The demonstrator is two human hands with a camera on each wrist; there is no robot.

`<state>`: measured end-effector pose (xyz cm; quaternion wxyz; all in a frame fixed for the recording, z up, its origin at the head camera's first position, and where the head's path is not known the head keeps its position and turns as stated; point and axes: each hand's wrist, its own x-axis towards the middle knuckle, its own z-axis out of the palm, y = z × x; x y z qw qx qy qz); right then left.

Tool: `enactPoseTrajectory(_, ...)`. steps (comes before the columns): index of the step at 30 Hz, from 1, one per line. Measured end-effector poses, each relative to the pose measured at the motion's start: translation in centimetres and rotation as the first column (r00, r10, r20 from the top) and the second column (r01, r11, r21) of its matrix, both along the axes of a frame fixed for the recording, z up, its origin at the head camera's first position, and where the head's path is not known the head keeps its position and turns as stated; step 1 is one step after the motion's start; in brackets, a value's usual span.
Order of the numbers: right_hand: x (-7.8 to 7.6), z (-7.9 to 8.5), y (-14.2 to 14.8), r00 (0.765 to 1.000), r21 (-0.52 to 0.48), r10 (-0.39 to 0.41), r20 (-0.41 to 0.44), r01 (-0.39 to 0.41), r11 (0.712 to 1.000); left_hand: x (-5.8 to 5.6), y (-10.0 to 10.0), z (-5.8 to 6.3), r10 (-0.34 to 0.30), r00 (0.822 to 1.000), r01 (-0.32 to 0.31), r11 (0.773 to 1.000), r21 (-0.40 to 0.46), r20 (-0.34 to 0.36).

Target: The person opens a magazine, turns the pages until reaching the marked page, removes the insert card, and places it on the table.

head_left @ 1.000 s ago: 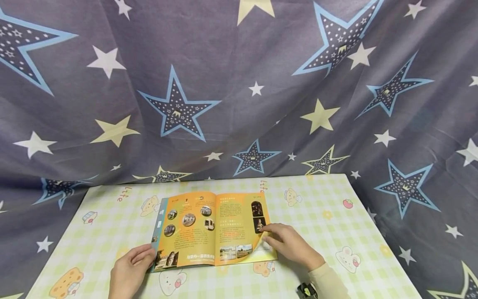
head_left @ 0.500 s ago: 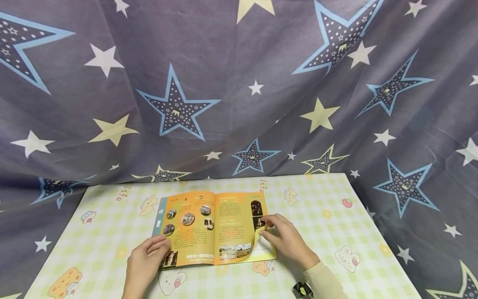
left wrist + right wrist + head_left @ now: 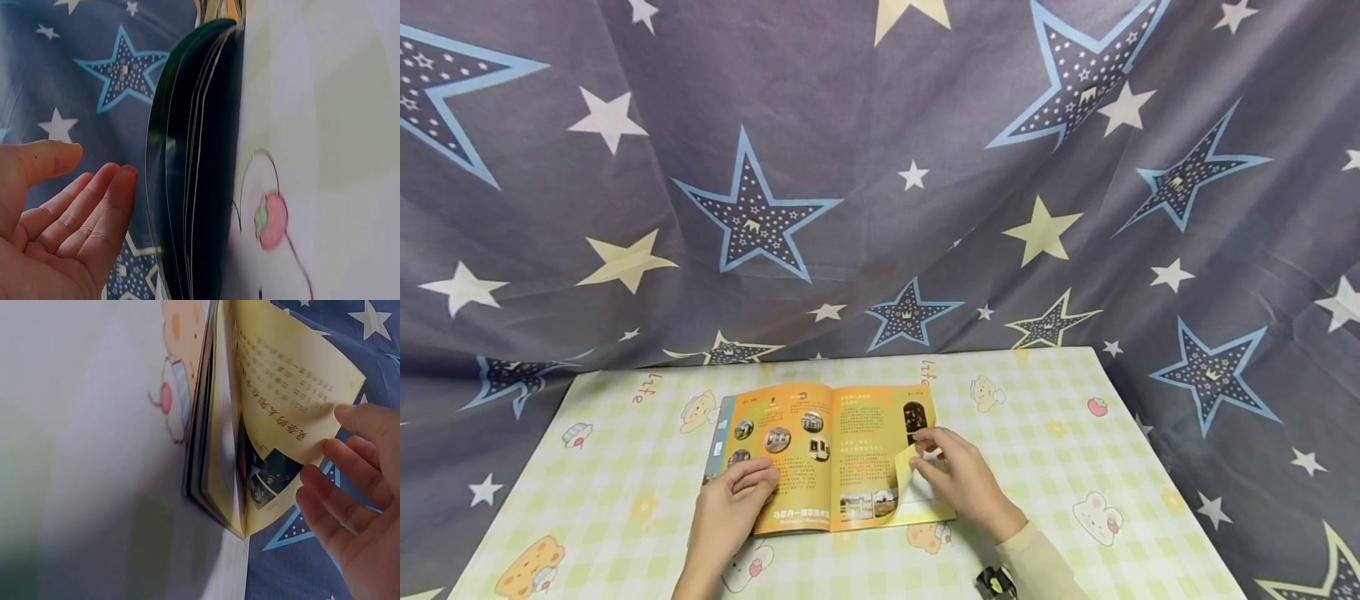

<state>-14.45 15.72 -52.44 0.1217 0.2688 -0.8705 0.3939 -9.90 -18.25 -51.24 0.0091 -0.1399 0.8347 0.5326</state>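
Note:
An open magazine (image 3: 868, 425) with orange-yellow pages lies on the table, its spread showing round photos on the left and text on the right. My right hand (image 3: 966, 483) pinches the outer edge of a right-hand page (image 3: 300, 369) between thumb and fingers. That page curls up and leftward, baring a paler page under its lower corner. Over the lower left page is my left hand (image 3: 733, 504), fingers extended and relaxed, covering some of the print. In the left wrist view, nothing lies between its thumb and fingers (image 3: 87, 219), which are beside the magazine's bottom edge (image 3: 200, 144).
A green-and-white checked cloth with cartoon animals covers the table (image 3: 1045, 417). Behind it and along the right side hangs a dark curtain (image 3: 865, 167) printed with stars. A black device (image 3: 996, 582) sits at my right wrist near the front.
My left hand has moved right from the magazine's left edge to over the left page. My right hand has drawn the page's edge slightly left, so its lower corner curls further up.

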Motion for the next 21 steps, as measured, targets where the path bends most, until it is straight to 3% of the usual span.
enactPoseTrajectory(3,0.0,0.0,-0.2,0.999,-0.007,0.038,0.007,-0.038,0.999,-0.1,0.7,0.0,-0.016,1.0,0.016,0.999,0.028,-0.016)
enactPoseTrajectory(9,0.2,0.3,-0.8,0.985,-0.019,0.164,0.048,-0.164,0.986,-0.5,2.0,0.1,-0.049,0.996,0.064,0.976,0.208,-0.077)
enactPoseTrajectory(16,0.4,0.3,-2.0,0.967,0.04,0.253,0.033,-0.254,0.966,-1.1,3.6,0.1,-0.093,0.993,0.117,0.871,0.476,-0.073)
enactPoseTrajectory(21,0.5,0.5,-2.9,0.958,0.086,0.284,0.051,-0.287,0.954,-1.3,5.3,-0.1,-0.166,0.983,0.183,0.826,0.534,-0.08)
